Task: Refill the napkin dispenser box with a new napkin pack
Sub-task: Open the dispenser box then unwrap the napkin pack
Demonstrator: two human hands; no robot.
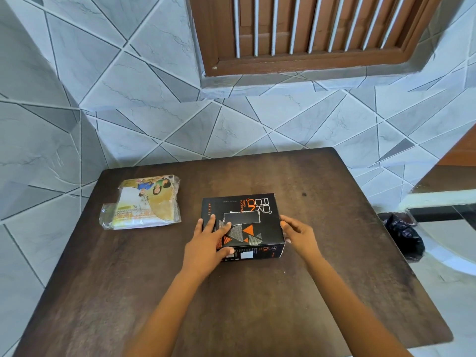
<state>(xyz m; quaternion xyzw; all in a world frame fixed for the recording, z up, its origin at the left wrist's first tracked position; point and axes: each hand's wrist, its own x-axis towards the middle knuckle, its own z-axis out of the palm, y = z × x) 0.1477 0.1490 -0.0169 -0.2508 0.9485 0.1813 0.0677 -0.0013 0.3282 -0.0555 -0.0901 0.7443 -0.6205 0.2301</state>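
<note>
A black dispenser box [253, 210] with orange and grey triangles and a rough rectangular slot cut in its top stands near the middle of the dark wooden table [231, 292]. My left hand [206, 243] lies flat over the box's near left corner, thumb on its front face. My right hand [298, 234] touches the box's right side with curled fingers. The new napkin pack [144, 203], wrapped in clear printed plastic, lies flat on the table to the left of the box, apart from both hands.
A tiled wall runs close behind the table's far edge, with a brown louvred window [309, 29] above. A black plastic bag [404, 235] lies on the floor to the right, beside a white ledge.
</note>
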